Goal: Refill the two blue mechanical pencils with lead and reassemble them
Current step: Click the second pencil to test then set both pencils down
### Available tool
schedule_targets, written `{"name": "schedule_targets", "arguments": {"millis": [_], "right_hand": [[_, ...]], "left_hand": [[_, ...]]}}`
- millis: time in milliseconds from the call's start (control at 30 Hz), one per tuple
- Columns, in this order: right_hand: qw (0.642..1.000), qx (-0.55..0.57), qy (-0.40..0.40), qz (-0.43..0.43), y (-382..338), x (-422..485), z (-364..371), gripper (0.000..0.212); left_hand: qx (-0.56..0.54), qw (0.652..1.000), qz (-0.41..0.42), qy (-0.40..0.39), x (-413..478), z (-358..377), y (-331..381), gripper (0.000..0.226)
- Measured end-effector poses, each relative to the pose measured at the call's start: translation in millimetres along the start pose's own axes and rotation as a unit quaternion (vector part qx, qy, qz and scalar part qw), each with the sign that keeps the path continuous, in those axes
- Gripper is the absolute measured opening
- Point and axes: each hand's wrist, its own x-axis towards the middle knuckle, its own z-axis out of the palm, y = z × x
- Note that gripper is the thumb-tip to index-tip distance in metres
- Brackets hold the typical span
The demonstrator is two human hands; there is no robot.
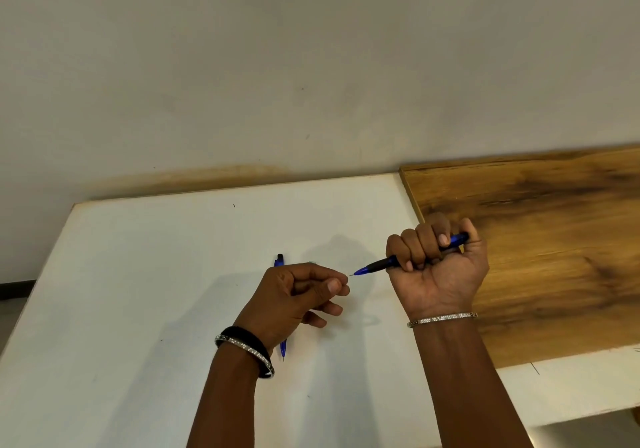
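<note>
My right hand [438, 267] grips a blue mechanical pencil [375, 266] in a fist, above the table, its tip pointing left. The thumb lies near the pencil's rear end. My left hand [301, 295] is just left of that tip, thumb and forefinger pinched together close to it. Whether a lead is between them is too small to tell. A second blue mechanical pencil [280, 260] lies on the white table [138, 292] under my left hand. Only its black top and its tip [283, 347] show.
A wooden board [536, 240] covers the table's right part, behind my right hand. A pale wall rises beyond the table's far edge. A small pale object [312, 262] lies on the table just beyond my left hand.
</note>
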Motion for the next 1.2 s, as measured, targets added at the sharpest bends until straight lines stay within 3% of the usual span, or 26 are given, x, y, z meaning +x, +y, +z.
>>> {"name": "schedule_targets", "arguments": {"millis": [333, 767, 900, 1033, 1100, 1200], "right_hand": [[0.998, -0.036, 0.051, -0.029, -6.3, -0.4, 0.8, 0.042], [0.999, 0.024, 0.014, 0.02, 2.6, 1.3, -2.5, 0.042], [0.999, 0.009, 0.016, 0.03, 3.8, 0.8, -3.0, 0.042], [0.996, -0.041, 0.069, 0.042, 9.5, 2.8, 1.7, 0.034], [0.986, -0.112, 0.111, 0.057, 14.9, 5.4, 3.3, 0.024], [0.956, -0.251, 0.132, 0.073, 25.1, 6.5, 3.3, 0.025]], "left_hand": [[0.004, 1.0, 0.0, -0.006, 0.5, 2.0, -0.1, 0.02], [-0.009, 1.0, 0.019, -0.005, 1.2, 6.7, 2.1, 0.025], [0.002, 1.0, 0.019, 0.004, 2.5, 6.1, 0.4, 0.017], [0.011, 0.999, 0.006, 0.043, 4.7, 3.3, -2.1, 0.015], [0.028, 0.997, -0.004, 0.067, 5.7, 1.4, -4.8, 0.015], [0.074, 0.992, -0.016, 0.103, 7.8, -0.6, -9.6, 0.013]]}}
